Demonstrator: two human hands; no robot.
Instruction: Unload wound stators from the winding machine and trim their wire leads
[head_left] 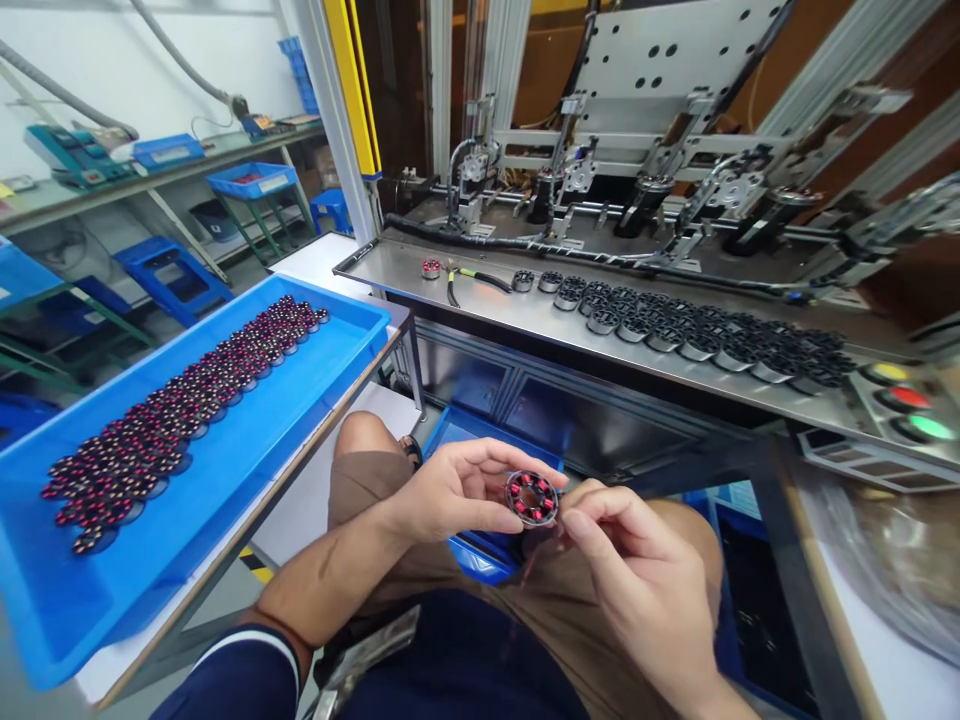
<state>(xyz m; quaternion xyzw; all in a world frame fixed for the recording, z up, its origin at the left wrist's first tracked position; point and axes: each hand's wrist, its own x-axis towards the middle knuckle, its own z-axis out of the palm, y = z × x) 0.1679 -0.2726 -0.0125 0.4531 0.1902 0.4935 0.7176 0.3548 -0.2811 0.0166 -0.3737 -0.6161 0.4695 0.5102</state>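
Left hand [457, 492] curled, thumb and fingers apart; right hand [649, 575] just beside it, thumb and index pinched.

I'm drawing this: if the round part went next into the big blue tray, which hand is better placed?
Probably the left hand. It holds the round part, and the big blue tray is on its side. The right hand is farther from the tray.
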